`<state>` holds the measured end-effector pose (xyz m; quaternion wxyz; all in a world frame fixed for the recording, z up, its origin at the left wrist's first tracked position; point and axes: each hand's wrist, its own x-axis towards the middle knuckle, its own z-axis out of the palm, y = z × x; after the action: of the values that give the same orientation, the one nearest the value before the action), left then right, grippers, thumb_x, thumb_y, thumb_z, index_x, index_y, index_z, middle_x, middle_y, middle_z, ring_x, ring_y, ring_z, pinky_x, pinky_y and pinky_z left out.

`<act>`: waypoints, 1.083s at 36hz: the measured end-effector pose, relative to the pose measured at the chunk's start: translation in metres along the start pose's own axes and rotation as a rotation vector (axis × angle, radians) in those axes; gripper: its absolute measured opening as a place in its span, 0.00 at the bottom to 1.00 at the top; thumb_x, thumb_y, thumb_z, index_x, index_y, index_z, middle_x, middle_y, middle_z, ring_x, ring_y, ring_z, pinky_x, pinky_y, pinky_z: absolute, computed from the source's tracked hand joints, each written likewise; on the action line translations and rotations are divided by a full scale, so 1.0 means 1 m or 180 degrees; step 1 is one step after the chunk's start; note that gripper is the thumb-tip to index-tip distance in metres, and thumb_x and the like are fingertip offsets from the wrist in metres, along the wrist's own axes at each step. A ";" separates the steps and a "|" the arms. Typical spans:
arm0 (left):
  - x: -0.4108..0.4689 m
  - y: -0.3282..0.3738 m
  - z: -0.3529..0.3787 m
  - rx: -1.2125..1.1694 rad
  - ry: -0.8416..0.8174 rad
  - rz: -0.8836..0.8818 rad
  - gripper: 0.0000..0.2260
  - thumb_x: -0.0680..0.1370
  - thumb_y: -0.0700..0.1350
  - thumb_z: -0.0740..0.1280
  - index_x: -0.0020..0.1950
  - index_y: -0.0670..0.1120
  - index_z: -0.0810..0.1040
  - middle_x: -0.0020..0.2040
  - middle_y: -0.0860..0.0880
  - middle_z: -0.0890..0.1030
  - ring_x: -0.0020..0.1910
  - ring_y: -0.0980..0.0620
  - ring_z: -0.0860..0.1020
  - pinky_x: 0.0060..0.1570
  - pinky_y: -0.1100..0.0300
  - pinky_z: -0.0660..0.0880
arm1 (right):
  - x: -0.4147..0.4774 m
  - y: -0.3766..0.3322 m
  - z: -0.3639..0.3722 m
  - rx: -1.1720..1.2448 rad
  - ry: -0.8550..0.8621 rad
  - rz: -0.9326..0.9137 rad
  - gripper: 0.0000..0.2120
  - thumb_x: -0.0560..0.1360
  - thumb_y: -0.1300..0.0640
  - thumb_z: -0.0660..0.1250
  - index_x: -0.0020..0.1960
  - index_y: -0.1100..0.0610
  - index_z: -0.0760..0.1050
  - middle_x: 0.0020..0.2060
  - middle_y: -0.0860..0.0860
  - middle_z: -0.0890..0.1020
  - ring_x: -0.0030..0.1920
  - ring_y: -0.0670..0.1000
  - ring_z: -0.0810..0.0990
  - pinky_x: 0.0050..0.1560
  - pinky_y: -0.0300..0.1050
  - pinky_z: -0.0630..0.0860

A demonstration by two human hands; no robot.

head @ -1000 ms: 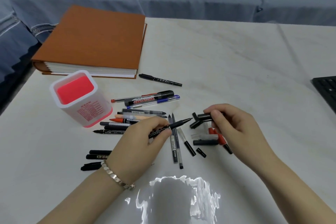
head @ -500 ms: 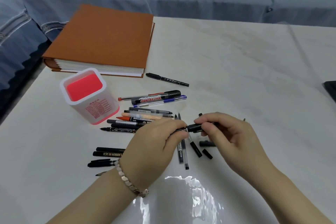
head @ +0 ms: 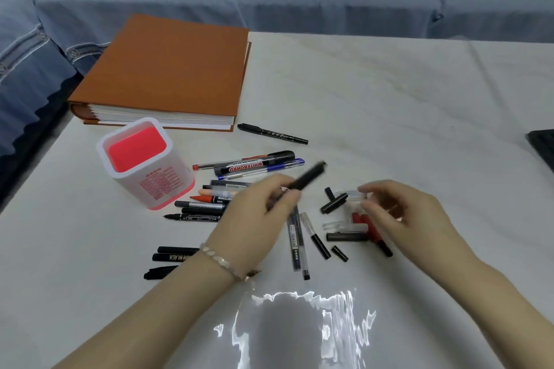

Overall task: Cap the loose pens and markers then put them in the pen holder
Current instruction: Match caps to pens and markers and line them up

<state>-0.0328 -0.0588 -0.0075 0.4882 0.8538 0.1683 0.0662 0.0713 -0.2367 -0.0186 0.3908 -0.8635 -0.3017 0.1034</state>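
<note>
My left hand (head: 257,219) grips a black pen (head: 308,178) with its cap on, the capped end pointing up and to the right above the table. The white pen holder (head: 168,186) with a red inside stands to the left, with no pens showing in it. My right hand (head: 395,213) hovers over a small pile of loose caps (head: 332,202), fingers curled, thumb and forefinger at a clear cap (head: 349,195). Blur hides whether it pinches that cap. Several uncapped pens and markers (head: 209,204) lie between the holder and my left hand.
An orange binder (head: 168,72) lies behind the holder. A whiteboard marker (head: 254,163) and a black pen (head: 272,133) lie further back. Two black markers (head: 174,253) lie near my left wrist. A dark keyboard corner (head: 544,144) shows at the right edge.
The cap went onto the black pen between my two hands. My right hand then let go and moved right to the cap pile, while my left hand swung the pen upward.
</note>
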 end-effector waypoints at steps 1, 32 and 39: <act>0.001 -0.001 -0.002 -0.0252 0.0206 -0.0098 0.05 0.76 0.46 0.62 0.46 0.56 0.75 0.40 0.52 0.74 0.36 0.59 0.74 0.40 0.64 0.76 | -0.003 0.004 -0.002 -0.0245 -0.0012 0.0013 0.07 0.72 0.59 0.68 0.42 0.46 0.76 0.32 0.42 0.79 0.39 0.39 0.76 0.39 0.28 0.69; -0.033 0.002 -0.034 -0.2070 0.0229 -0.0741 0.09 0.69 0.31 0.67 0.39 0.44 0.82 0.41 0.47 0.85 0.42 0.49 0.84 0.24 0.65 0.75 | -0.011 -0.034 0.003 0.1404 0.0157 0.0192 0.13 0.70 0.64 0.68 0.38 0.46 0.79 0.32 0.38 0.82 0.37 0.45 0.80 0.38 0.29 0.73; -0.033 0.002 -0.034 -0.2027 0.0209 -0.0797 0.10 0.69 0.32 0.68 0.38 0.46 0.83 0.41 0.48 0.85 0.42 0.50 0.84 0.23 0.65 0.75 | -0.011 -0.033 0.003 0.1341 0.0049 0.0230 0.12 0.70 0.63 0.68 0.38 0.46 0.79 0.31 0.37 0.82 0.32 0.40 0.78 0.36 0.29 0.72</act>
<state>-0.0727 -0.0440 0.0133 0.7289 0.6286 0.2584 0.0824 0.0471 -0.2245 0.0026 0.5610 -0.7737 -0.2393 0.1715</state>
